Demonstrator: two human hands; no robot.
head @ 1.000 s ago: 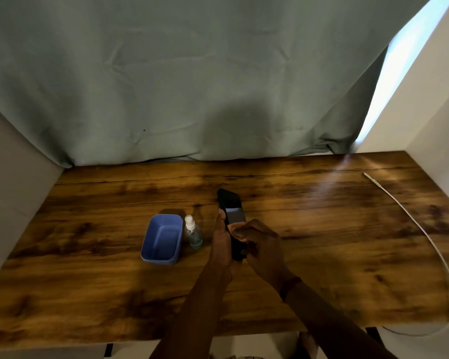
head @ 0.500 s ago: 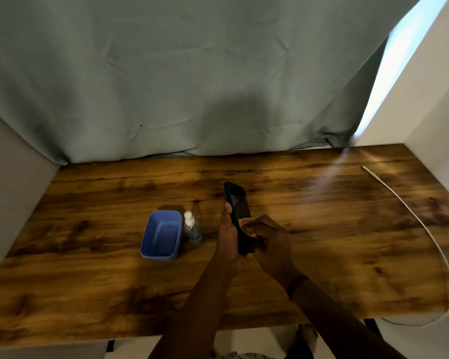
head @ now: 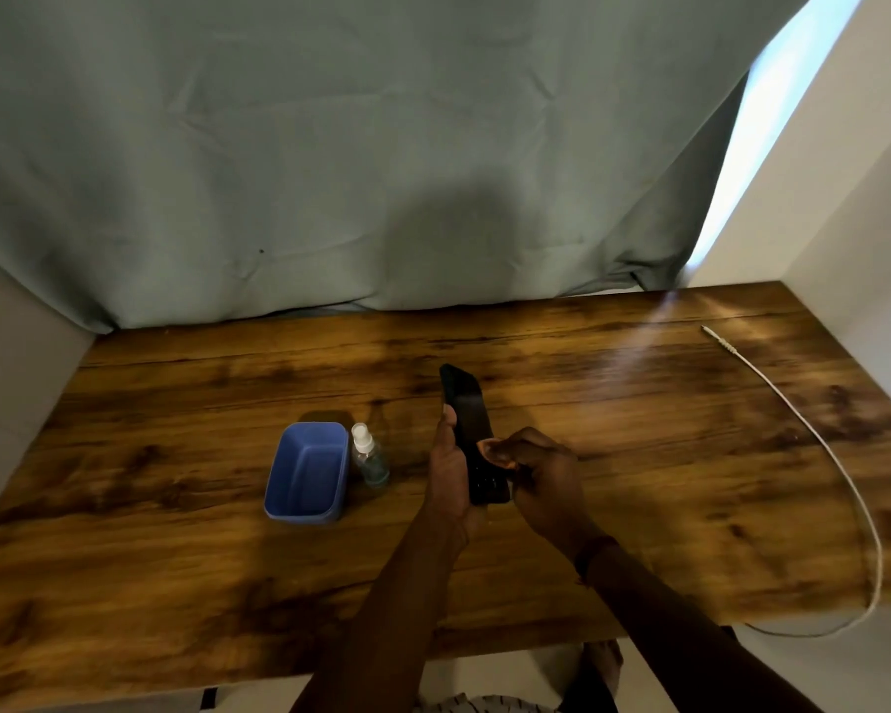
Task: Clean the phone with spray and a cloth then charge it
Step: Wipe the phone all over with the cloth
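Note:
A black phone [head: 468, 419] is held upright above the middle of the wooden table [head: 176, 455], its dark screen facing me. My left hand [head: 448, 470] grips its left edge and back. My right hand [head: 541, 476] presses a small orange cloth [head: 489, 450] against the lower part of the screen. A small clear spray bottle [head: 369, 455] with a white top stands to the left of my hands. A white charging cable [head: 813, 434] lies along the right side of the table, its plug [head: 711, 332] at the far right.
A blue plastic tub [head: 307, 473] sits just left of the spray bottle. A grey-green curtain [head: 381, 172] hangs behind the table. White walls close in on both sides. The cable loops off the table's front right corner.
The phone has tilted slightly and my right hand with the cloth has slid down its screen. The bottle, tub and cable stay where they were.

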